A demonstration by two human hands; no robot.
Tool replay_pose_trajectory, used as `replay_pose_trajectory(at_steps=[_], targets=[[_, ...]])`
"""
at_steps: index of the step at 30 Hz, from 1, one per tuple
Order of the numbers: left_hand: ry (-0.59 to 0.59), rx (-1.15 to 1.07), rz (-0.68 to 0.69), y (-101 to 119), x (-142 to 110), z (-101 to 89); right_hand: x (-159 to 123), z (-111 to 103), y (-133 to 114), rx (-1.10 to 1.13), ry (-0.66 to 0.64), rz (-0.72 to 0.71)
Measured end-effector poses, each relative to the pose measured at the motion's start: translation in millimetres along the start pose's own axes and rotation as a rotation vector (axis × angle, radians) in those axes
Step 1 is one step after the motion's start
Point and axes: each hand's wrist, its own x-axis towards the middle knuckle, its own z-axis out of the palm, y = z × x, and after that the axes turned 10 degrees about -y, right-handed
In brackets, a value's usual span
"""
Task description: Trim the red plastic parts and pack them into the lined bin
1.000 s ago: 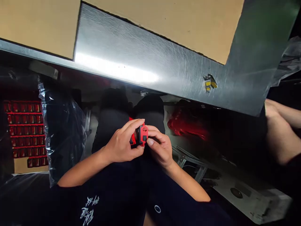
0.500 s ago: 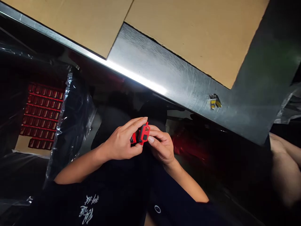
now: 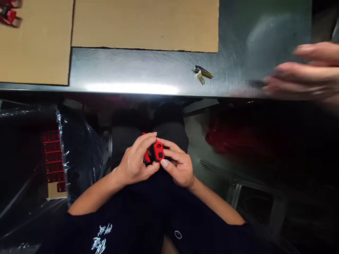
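Above my lap, a small red and black plastic part (image 3: 159, 151) is held between both hands. Its red face has a round hole near the top and a black square lower down. My left hand (image 3: 137, 160) curls round its left side, with fingertips at the top edge and the thumb at the bottom. Behind those fingers shows another red and black piece (image 3: 146, 157); whether it joins the first part I cannot tell. My right hand (image 3: 180, 164) pinches the right side, its thumb on the lower corner.
Cardboard sheets (image 3: 145, 24) lie on the metal table (image 3: 119, 70). Nail clippers (image 3: 203, 73) with yellow on them lie near its edge. Red parts (image 3: 9, 14) sit at top left. Another person's hand (image 3: 307, 72) is blurred at right. A plastic-lined box (image 3: 54, 155) holds rows of red parts.
My view has turned and shifted, so the table edge now runs level. Another person's hand has come in over the table at right. Both my hands keep hold of the red and black part.
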Motion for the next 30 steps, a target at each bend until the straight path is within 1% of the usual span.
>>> replay_pose_trajectory(at_steps=[3, 8, 12, 16, 20, 22, 23, 24, 26, 28, 30], targets=[[0.018, 0.070, -0.010, 0, -1, 0.5, 1, 1, 1, -0.008, 0.002, -0.006], [0.034, 0.131, -0.084, 2, -5, 2.2, 4, -1, 4, 0.008, -0.046, -0.002], [0.069, 0.133, -0.127, 3, -8, 3.7, 6, 1, 6, 0.016, -0.062, 0.015], [0.103, 0.124, -0.135, 3, -8, 4.7, 7, 5, 7, -0.004, -0.049, 0.036], [0.126, 0.066, -0.175, 3, -9, 6.9, 7, 7, 7, -0.024, -0.035, 0.042], [0.118, -0.061, -0.222, 1, -12, 8.7, 6, 7, 6, -0.054, -0.017, 0.023], [0.104, -0.179, -0.264, 0, -13, 9.7, 6, 7, 6, -0.077, -0.006, 0.003], [0.088, -0.338, -0.317, -1, -15, 10.6, 7, 7, 5, -0.105, 0.000, -0.021], [0.071, -0.742, -0.429, -1, -15, 11.9, 8, 7, 2, -0.179, 0.001, -0.074], [0.088, -1.140, -0.506, 1, -14, 12.4, 9, 8, 1, -0.264, 0.001, -0.125], [0.119, -1.403, -0.546, 4, -13, 12.4, 11, 10, 0, -0.341, 0.023, -0.162]])
